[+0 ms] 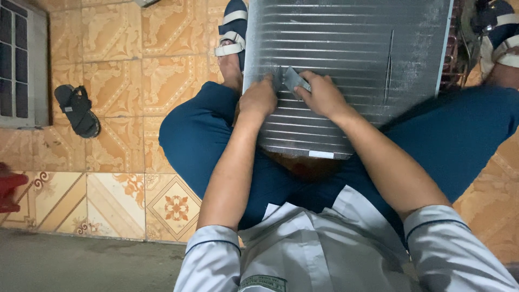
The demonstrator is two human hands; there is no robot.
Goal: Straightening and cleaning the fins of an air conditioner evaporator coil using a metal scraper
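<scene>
A grey finned metal coil panel (351, 48) rests across my knees, ribbed with thin horizontal tubes. My right hand (321, 94) grips a small flat metal tool (294, 80) pressed against the fins near the panel's lower left part. My left hand (259, 97) sits just beside it, fingers curled and pressing on the panel's left edge. Both forearms reach up from my white short sleeves. I wear dark blue trousers and blue sandals with white straps (232, 32).
Patterned orange floor tiles (135, 81) lie to the left. A loose black sandal (78, 111) lies on them near a grey grated unit (21, 65). A red object (8, 189) shows at the left edge. A grey concrete strip (81, 265) runs along the bottom.
</scene>
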